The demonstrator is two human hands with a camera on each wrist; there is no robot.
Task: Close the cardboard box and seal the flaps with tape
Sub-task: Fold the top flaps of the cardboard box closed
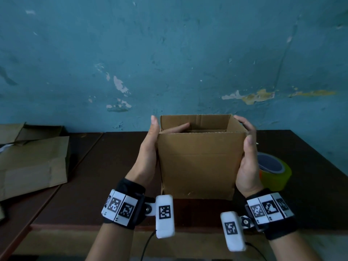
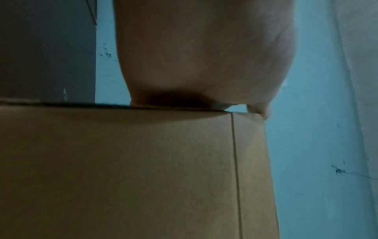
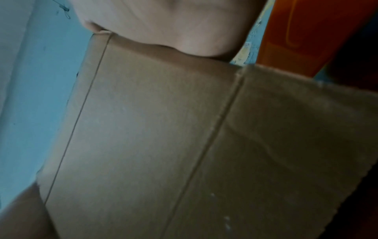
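The brown cardboard box (image 1: 199, 162) stands upright in the middle of the dark table, its top open and its near and far flaps raised. My left hand (image 1: 150, 147) holds the left side, thumb up outside and fingers bent over the rim into the box. My right hand (image 1: 248, 159) grips the right side, fingers curled over the top edge, thumb on the front corner. In the wrist views the box wall (image 2: 143, 169) (image 3: 153, 129) fills the picture under each palm (image 2: 204, 56) (image 3: 163, 21). A yellow-green tape roll (image 1: 276, 172) lies just right of the box, partly behind my right hand.
Flattened cardboard sheets (image 1: 32, 162) lie on the left part of the brown table (image 1: 113, 166). A peeling blue wall (image 1: 169, 63) rises right behind the table. The table's front edge runs just below my wrists.
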